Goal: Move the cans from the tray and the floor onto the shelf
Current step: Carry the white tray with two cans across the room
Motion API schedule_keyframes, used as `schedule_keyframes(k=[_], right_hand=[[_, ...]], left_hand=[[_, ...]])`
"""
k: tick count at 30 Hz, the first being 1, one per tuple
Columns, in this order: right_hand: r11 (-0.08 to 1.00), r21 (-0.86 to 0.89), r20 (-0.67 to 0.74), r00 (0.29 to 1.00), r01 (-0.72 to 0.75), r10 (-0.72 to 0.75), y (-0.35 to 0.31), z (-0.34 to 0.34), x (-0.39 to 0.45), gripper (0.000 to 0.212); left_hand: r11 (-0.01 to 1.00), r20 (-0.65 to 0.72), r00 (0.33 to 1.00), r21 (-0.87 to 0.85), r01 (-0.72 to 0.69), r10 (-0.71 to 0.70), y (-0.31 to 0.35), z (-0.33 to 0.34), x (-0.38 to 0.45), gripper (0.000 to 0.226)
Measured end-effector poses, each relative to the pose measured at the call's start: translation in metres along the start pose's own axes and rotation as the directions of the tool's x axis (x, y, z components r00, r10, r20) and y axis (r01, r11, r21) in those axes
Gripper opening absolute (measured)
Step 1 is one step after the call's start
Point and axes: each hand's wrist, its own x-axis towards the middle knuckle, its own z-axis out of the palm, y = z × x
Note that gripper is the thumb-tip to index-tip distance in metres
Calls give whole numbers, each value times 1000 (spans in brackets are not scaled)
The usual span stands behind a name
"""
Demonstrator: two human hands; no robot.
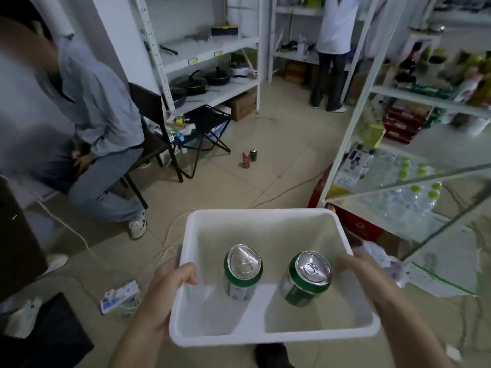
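Single view logged: my head camera, wide-angle, pitched forward and down. White tray (268,338) sits close under the lens at 6 o'clock; tiled floor (279,144) recedes toward 12; shelf (342,144) frame at 3. No second view to compare overlap.

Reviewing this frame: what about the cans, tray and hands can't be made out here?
Head view only:
- Floor cans: too small to read labels.
- Tray underside: hidden by its own walls.
- Left hand and right hand: fingers under the rim hidden.
- Shelf goods: blurred.
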Motion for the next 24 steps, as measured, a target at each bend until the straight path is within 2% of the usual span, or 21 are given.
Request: schedule_keyframes(k=[3, 6, 10, 12, 15, 17, 18, 21, 24], right_hand=[[999, 23, 0, 999, -36, 36, -36, 7, 80, 25], [999, 16, 5, 999, -46, 46, -81, 10, 160, 23], [998, -21, -14, 998, -55, 54, -143, 11, 248, 11], [999, -16, -11, 999, -48, 47, -171, 9, 290, 10], [998, 18, -45, 997, -57, 57, -206, 9, 355, 3], [996, 40, -68, 994, -85, 87, -225, 6, 402, 7], [994, 50, -86, 991, -94, 98, -236, 6, 427, 4], [995, 65, -123, 989, -72, 79, -269, 4, 502, 14], [994, 85, -190, 978, -71, 87, -303, -2, 574, 21]], left_hand=[[1000, 22, 1000, 9, 6, -6, 46, 18, 62, 33], [1000, -120, 993, 29, -9, 13, 105, 43, 134, 43], [996, -158, 986, 62, 60, -49, 181, 75, 218, 45], [999, -89, 995, 20, 36, -34, 211, 86, 253, 42], [997, 92, 995, -68, -37, 43, 255, 102, 309, 7], [995, 203, 979, -99, -12, 32, 283, 116, 354, 16], [995, 235, 972, -103, 0, 24, 297, 125, 380, 19], [996, 294, 955, -94, -9, 36, 344, 155, 458, 26], [996, 335, 941, -92, -18, 48, 396, 188, 532, 18]])
